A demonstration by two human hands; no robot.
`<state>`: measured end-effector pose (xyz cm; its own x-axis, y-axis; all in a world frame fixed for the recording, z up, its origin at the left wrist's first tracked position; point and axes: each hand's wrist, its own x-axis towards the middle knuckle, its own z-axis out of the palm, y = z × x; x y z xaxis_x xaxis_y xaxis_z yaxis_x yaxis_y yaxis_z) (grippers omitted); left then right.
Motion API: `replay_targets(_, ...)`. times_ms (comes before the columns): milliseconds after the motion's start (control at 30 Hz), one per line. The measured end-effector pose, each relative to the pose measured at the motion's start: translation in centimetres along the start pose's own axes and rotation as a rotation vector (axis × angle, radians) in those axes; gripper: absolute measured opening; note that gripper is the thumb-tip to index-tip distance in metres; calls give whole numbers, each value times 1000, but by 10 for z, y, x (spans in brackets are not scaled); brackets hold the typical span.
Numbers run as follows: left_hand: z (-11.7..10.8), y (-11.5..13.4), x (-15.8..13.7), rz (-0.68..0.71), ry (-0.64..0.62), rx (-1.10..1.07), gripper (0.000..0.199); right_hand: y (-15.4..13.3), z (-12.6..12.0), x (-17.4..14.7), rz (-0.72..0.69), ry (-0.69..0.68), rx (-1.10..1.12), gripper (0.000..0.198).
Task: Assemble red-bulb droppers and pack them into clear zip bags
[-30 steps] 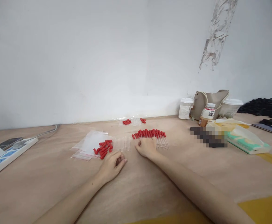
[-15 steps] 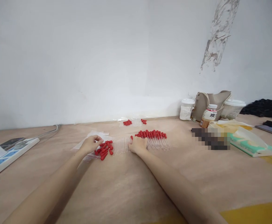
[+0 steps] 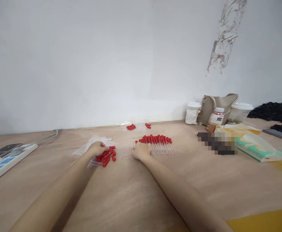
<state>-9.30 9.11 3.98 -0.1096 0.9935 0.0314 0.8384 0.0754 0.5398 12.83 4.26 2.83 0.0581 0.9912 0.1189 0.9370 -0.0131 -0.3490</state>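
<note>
My left hand (image 3: 99,149) is at the loose pile of red rubber bulbs (image 3: 105,158), its fingers closed on a bulb at the pile's upper edge. My right hand (image 3: 141,150) is closed at the right end of a row of clear thin tubes (image 3: 124,152). A red bulb tip shows just above its fingers, apparently the top of a dropper it grips; the tube is hidden by the hand. Right of that hand, several droppers (image 3: 163,145) with red bulbs on clear tubes lie side by side. Beneath the pile is a clear plastic bag (image 3: 82,150).
Another clear bag (image 3: 141,126) with red bulbs lies near the wall. A power strip (image 3: 12,164) stands at the left. To the right are a lidded cup (image 3: 193,112), a bottle (image 3: 215,120), a beige bag (image 3: 208,108) and a green tissue pack (image 3: 259,148).
My left hand has moved slightly right and down to the bulbs, and its fingers have closed. My right hand stays at the end of the tube row. The view has shifted slightly.
</note>
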Motion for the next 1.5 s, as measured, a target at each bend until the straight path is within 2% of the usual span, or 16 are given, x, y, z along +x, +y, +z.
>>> replay_targets(167,3,0,2,-18,54,3,19,6,-14,4,4,13,45,29)
replay_targets(267,6,0,2,-13,74,7,16,20,-25,-2,-5,54,73,33)
replay_targets(433,7,-1,-1,0,100,15,18,63,-26,-28,-181,313,128,25)
replay_targets(533,2,1,-6,13,152,28,24,86,-17,-40,-271,400,170,20)
replay_targets(667,-4,13,-24,93,322,59,28,96,-8,-45,-334,453,253,19)
replay_targets(767,3,27,-56,242,399,50,25,94,-6,-48,-426,460,297,19)
replay_targets(800,8,32,-69,388,376,18,23,93,-6,-50,-461,446,301,19)
replay_targets(867,24,39,-95,606,223,-58,18,90,-6,-56,-518,395,289,20)
replay_targets(967,49,41,-124,746,48,-159,11,86,-10,-66,-595,327,254,21)
replay_targets(1033,61,38,-131,750,-48,-245,12,84,-13,-71,-653,299,233,21)
replay_targets(1100,67,36,-131,742,-90,-289,22,82,-15,-74,-698,284,216,22)
replay_targets(1500,61,43,-129,770,-118,-270,24,80,-15,-75,-803,278,109,21)
